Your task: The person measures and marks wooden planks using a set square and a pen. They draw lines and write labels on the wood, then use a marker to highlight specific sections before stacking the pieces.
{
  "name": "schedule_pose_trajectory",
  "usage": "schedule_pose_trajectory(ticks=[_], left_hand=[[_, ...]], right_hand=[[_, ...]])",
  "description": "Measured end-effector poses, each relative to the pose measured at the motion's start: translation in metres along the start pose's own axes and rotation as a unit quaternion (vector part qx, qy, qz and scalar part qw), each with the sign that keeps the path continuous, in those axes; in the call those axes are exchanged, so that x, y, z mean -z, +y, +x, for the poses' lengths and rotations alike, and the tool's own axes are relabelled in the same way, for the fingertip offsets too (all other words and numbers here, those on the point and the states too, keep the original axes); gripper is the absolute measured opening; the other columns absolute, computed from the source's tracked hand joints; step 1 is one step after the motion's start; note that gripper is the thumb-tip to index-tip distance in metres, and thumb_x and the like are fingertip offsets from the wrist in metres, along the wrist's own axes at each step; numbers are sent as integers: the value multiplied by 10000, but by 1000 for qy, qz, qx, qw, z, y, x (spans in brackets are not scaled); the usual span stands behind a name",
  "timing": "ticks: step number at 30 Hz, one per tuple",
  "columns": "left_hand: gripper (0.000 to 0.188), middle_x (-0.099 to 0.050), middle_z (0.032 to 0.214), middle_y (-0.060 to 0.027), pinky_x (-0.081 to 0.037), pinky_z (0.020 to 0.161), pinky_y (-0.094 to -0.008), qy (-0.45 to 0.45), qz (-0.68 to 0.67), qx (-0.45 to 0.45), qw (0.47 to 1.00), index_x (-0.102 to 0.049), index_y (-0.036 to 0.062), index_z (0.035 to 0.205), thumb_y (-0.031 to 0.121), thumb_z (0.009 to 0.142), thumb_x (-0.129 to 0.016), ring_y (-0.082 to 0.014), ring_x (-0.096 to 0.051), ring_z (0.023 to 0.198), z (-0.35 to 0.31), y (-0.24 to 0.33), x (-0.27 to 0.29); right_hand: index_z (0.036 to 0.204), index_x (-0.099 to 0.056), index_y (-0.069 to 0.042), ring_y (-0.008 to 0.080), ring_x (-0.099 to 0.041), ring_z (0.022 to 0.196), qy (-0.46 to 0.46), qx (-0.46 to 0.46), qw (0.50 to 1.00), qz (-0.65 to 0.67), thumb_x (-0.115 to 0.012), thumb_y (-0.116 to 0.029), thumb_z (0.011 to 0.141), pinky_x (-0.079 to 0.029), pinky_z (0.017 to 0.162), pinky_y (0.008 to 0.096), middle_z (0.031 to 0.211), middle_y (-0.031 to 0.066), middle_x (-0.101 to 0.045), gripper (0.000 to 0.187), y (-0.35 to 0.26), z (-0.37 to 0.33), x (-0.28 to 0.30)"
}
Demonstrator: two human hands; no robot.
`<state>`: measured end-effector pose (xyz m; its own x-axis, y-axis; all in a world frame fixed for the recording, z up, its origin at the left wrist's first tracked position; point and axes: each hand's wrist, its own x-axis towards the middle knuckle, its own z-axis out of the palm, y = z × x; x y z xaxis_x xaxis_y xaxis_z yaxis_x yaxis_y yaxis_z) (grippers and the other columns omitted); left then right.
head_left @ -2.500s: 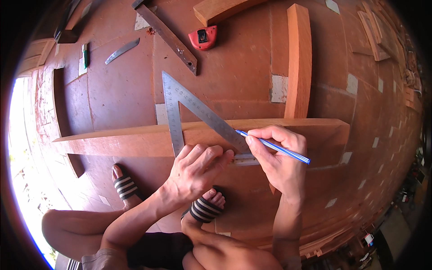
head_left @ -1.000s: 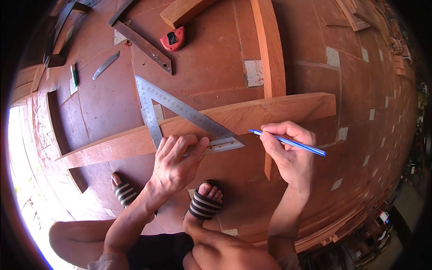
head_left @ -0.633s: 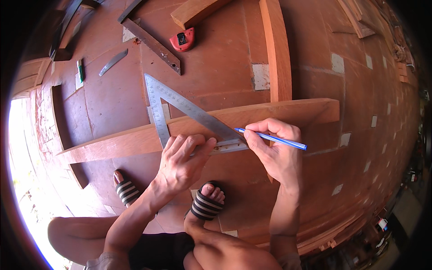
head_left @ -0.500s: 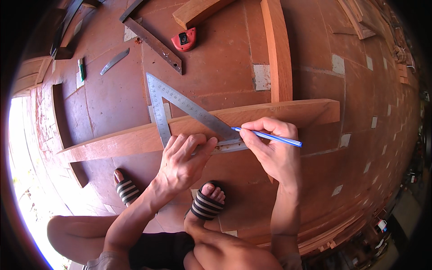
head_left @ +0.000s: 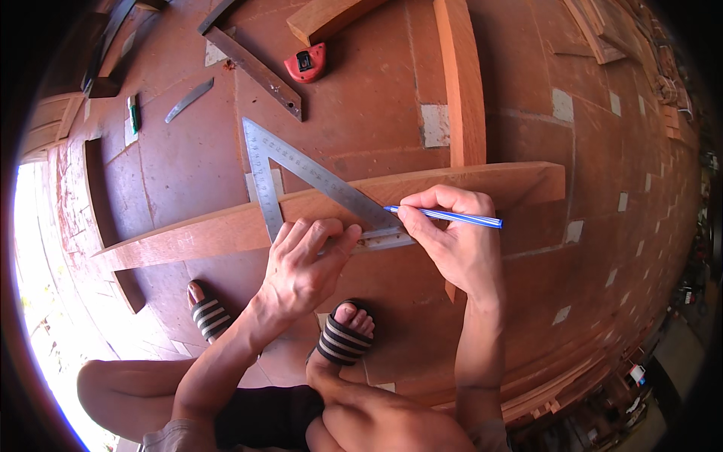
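Observation:
A long wooden beam (head_left: 203, 233) lies across the floor in front of me, with a metal triangular set square (head_left: 316, 178) resting on it. My left hand (head_left: 305, 264) presses the square's thick base against the beam's near edge, its fingers curled over it. Between the thumb and fingers of my right hand (head_left: 459, 233) is a blue-and-white striped pen (head_left: 471, 219). The pen's tip touches or nearly touches the square's slanted edge near its right corner; the exact contact is too small to tell.
Beyond the beam lie a red tape measure (head_left: 306, 63), a rusty metal bar (head_left: 256, 71), a curved blade (head_left: 189, 101) and a green-handled object (head_left: 133, 114). A second timber (head_left: 463, 90) meets the beam from the far side. Stacked boards (head_left: 557, 384) line the lower right.
My right hand has shifted slightly away from me, and the pen now lies flatter, its tip a little farther along the square's edge. My left hand still holds the square.

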<state>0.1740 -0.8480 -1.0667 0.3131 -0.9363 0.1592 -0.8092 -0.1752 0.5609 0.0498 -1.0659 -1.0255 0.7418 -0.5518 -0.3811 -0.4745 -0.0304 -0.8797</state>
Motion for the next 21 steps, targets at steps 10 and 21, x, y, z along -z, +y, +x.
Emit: schedule_pose_trajectory(ticks=[10,21], left_hand=[[558,-643,1079,-60,-526,798,-410,3,3,0,1000,-786,54,1206,33,658,-891,-269,-642,924,1,2,0],[476,-628,1083,-41,-479,786,-387,5,2,-16,1000,-762,63,1239,18,765,-791,-230,-620,937,-2,-2,-1]], right_hand=[[890,-771,52,88,-669,677,-34,9,998,-56,-801,-2,912,-523,623,265,742,66,-746,66,0,-4,19],[923,-766,56,81,-662,684,-14,41,998,-46,-792,-45,949,-533,625,277,747,62,-739,108,8,-11,20]])
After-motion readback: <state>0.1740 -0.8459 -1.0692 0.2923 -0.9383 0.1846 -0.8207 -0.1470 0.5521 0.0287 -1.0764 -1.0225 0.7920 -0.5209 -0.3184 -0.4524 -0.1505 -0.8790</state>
